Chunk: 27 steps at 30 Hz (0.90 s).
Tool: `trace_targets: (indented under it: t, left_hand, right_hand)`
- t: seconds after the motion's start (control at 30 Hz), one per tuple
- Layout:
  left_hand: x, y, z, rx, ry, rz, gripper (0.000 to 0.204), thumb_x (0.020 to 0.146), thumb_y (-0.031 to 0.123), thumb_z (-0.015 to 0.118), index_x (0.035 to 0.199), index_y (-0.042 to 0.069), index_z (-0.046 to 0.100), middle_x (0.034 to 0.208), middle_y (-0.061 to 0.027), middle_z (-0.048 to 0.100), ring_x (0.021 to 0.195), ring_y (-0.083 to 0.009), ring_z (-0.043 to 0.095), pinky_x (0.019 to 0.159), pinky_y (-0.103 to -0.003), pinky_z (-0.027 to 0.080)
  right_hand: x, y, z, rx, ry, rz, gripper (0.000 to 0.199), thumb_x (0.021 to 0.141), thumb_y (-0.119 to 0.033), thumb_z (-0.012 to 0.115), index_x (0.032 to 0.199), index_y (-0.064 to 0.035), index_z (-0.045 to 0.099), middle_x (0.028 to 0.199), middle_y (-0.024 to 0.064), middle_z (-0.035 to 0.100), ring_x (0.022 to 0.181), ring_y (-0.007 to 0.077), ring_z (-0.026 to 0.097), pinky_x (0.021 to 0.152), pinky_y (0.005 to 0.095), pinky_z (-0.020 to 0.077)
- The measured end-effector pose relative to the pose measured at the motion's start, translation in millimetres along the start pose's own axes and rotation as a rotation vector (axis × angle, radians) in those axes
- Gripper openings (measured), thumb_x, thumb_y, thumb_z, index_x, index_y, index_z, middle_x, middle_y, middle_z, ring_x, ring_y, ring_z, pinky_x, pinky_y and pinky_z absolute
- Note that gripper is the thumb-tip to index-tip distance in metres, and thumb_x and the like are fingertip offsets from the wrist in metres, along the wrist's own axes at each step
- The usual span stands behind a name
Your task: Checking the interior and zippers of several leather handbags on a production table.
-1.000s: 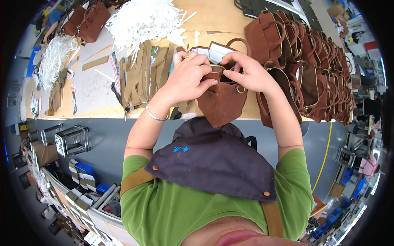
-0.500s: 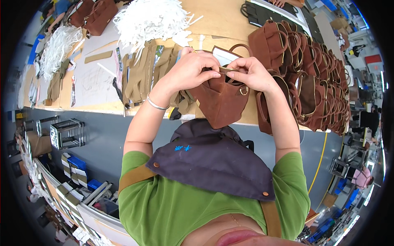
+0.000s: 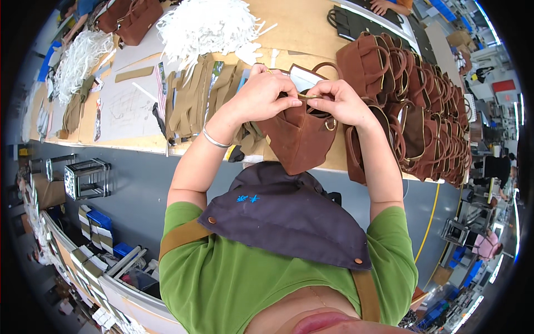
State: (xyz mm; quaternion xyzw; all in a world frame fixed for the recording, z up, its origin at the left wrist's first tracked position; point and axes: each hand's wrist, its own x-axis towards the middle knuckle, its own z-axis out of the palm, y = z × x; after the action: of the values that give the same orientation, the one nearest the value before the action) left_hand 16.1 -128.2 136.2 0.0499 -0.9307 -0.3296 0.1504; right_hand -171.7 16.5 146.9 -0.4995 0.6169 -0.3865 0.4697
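Note:
A brown leather handbag (image 3: 303, 139) stands at the near edge of the table, tilted toward me. Along its top opening runs a gold-toothed zipper (image 3: 307, 96). My left hand (image 3: 266, 93) pinches the zipper's left part between thumb and fingers. At the other end of the same short stretch, my right hand (image 3: 340, 101) pinches it too. The zipper bows slightly between the two hands. Behind it, a white sheet (image 3: 303, 78) and a rounded handle rise from the bag. A metal ring hangs on its right side.
Rows of similar brown handbags (image 3: 414, 106) crowd the table at the right. To the left lie olive fabric strips (image 3: 192, 103) and a heap of white strips (image 3: 206, 33). Another person's hand (image 3: 384, 6) rests at the far right. Metal stools (image 3: 88, 178) stand on the floor.
Both hands keep their pinch on the zipper, and the bag stays nearly in place. The zipper stretch between them sits slightly lower and more curved. The view has shifted a little.

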Motion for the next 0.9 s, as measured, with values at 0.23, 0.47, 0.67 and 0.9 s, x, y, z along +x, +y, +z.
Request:
trace_targets:
  t: [0.23,0.47,0.67,0.9]
  left_hand:
    - [-0.2,2.2,-0.3,-0.015,0.0,0.002,0.019,0.085,0.032,0.07,0.08,0.014,0.07,0.081,0.001,0.066,0.089,-0.0181,0.059,0.087,-0.039,0.027]
    - [-0.2,2.6,-0.3,-0.005,-0.012,0.001,0.019,0.085,0.032,0.07,0.08,0.014,0.07,0.084,0.0007,0.066,0.091,-0.0179,0.059,0.086,-0.039,0.027]
    - [-0.4,4.3,0.8,0.027,-0.014,-0.018,0.019,0.087,0.031,0.069,0.08,0.013,0.07,0.084,0.0008,0.066,0.092,-0.0177,0.059,0.086,-0.039,0.026]
    - [-1.0,6.0,1.8,0.047,-0.005,-0.036,0.019,0.086,0.031,0.069,0.08,0.013,0.07,0.085,0.0009,0.067,0.093,-0.0175,0.059,0.087,-0.039,0.027]
  right_hand:
    - [-1.0,-0.3,-0.3,0.006,-0.009,0.001,0.011,0.089,-0.007,0.069,0.096,0.001,0.07,0.083,-0.0009,0.066,0.075,0.0043,0.057,0.067,0.0217,0.0478]
    - [-3.6,-5.8,3.4,-0.025,0.014,0.027,0.012,0.089,-0.008,0.069,0.097,0.0008,0.069,0.082,-0.0012,0.065,0.074,0.0047,0.055,0.065,0.022,0.0466]
    - [-7.2,-12.4,10.3,-0.107,0.081,0.004,0.006,0.088,-0.007,0.069,0.09,-0.0014,0.07,0.075,-0.007,0.056,0.065,0.0016,0.043,0.058,0.0212,0.0364]
    - [-7.8,-15.4,13.0,-0.116,0.106,0.013,0.006,0.086,-0.006,0.069,0.09,-0.0009,0.07,0.072,-0.007,0.056,0.064,0.0018,0.043,0.057,0.0216,0.0367]
